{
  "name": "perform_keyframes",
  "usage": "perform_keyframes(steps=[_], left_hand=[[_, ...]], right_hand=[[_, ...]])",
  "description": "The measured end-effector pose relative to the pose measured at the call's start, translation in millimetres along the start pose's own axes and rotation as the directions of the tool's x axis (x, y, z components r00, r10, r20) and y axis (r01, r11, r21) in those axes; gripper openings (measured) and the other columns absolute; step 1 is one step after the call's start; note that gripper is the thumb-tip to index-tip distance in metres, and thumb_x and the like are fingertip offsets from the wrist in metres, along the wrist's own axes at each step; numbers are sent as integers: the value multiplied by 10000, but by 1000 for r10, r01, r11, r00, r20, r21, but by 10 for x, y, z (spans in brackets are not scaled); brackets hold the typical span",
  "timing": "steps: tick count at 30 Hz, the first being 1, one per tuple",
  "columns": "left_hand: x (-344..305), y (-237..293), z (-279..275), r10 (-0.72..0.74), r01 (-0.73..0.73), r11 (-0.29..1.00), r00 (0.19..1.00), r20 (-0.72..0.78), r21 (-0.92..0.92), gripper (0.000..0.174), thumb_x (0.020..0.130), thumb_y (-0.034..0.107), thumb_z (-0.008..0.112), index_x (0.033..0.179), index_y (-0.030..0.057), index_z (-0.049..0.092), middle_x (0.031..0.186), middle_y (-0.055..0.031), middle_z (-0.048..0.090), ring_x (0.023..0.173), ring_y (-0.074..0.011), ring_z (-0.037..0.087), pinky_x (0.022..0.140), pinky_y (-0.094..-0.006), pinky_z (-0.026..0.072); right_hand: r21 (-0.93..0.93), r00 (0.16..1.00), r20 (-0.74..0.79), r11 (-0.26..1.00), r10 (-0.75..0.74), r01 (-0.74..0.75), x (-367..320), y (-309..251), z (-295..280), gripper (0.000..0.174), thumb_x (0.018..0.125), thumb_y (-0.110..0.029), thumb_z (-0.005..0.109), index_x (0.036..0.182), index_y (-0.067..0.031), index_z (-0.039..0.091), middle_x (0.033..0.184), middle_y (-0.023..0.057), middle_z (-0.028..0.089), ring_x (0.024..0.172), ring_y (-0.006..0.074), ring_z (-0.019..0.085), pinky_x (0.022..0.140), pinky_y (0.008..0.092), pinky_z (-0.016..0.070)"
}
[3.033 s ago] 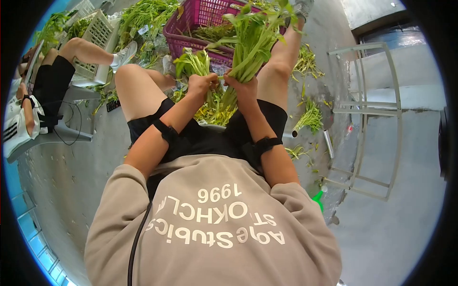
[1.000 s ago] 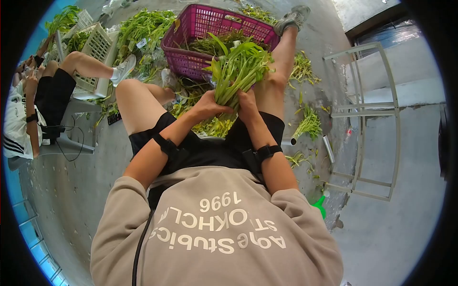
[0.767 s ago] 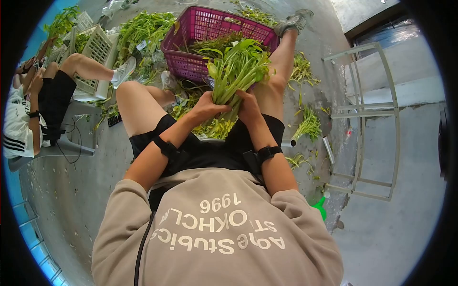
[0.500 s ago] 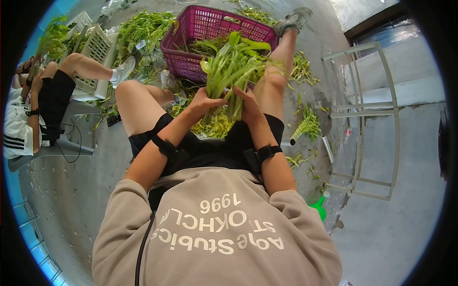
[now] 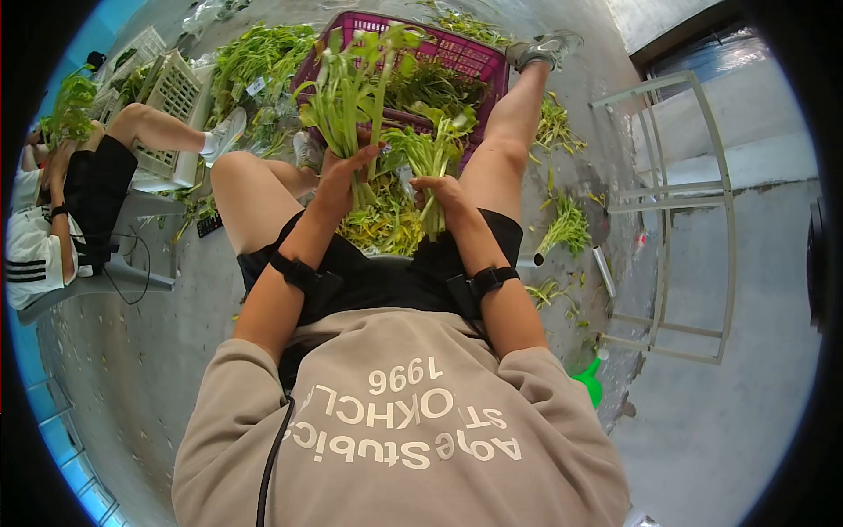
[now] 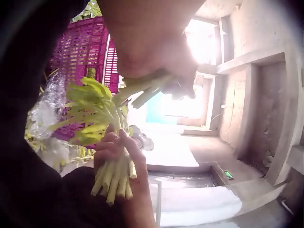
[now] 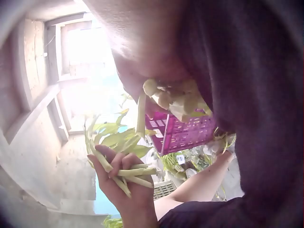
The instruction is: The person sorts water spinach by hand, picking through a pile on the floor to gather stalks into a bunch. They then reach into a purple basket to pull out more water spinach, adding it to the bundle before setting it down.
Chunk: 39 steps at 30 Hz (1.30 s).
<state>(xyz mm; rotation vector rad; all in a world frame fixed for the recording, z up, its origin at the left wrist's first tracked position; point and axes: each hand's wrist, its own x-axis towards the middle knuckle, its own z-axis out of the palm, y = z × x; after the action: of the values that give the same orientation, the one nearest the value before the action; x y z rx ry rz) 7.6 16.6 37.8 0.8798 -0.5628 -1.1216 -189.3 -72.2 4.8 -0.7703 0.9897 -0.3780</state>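
My left hand (image 5: 338, 176) grips the stems of a large bunch of leafy green stalks (image 5: 351, 79), raised in front of the pink plastic basket (image 5: 479, 61). My right hand (image 5: 439, 189) grips a smaller bunch (image 5: 430, 149) beside it, above my lap. The left wrist view shows the right hand (image 6: 116, 152) wrapped round pale stem ends (image 6: 114, 178). In the right wrist view the left hand (image 7: 121, 183) clasps its stalks (image 7: 126, 173). A pile of yellowish trimmings (image 5: 386, 220) lies between my knees.
Heaps of greens (image 5: 263, 53) and white crates (image 5: 180, 79) lie on the concrete floor at the left. Another person (image 5: 70, 193) sits there on a chair. A metal frame (image 5: 676, 202) stands to the right, with a small bunch (image 5: 571, 224) on the floor near it.
The one bunch held by both hands has been split. My left hand has lifted the larger part up and left; my right hand keeps the smaller part lower.
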Motion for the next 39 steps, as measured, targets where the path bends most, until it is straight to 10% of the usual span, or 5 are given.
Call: perform_keyframes(steps=[5,18,27,39], left_hand=[[52,71,17,-41,20,985,993,114,173,228,848,118,789,1016,46,654,853,-30,658,678,-97,600,544,-257,434],[59,-198,187,-229,77,863,940,252,499,240,773,105,833,945,18,689,806,-20,676,630,-89,606,509,-248,450],[105,-297,114,-168,147,953,984,60,265,128,928,117,707,988,34,631,753,-36,655,630,-115,607,545,-262,459],[-4,-316,27,-375,348,914,921,107,209,212,849,214,751,934,59,633,693,8,544,564,-88,496,523,-244,367]], right_hand=[[327,974,44,925,-222,196,-12,34,-89,179,887,-97,729,1023,-4,659,727,38,612,589,140,582,535,283,495],[180,910,43,900,-411,398,-222,-18,58,282,871,-97,758,1110,-35,622,918,39,655,768,134,642,609,275,524],[280,926,-61,885,-371,373,-314,-135,26,206,882,-135,742,1036,-54,631,840,21,619,706,127,614,606,266,517],[384,933,-18,859,-360,339,-278,-162,53,177,906,-176,713,1011,-50,646,771,17,597,672,138,600,596,292,526]])
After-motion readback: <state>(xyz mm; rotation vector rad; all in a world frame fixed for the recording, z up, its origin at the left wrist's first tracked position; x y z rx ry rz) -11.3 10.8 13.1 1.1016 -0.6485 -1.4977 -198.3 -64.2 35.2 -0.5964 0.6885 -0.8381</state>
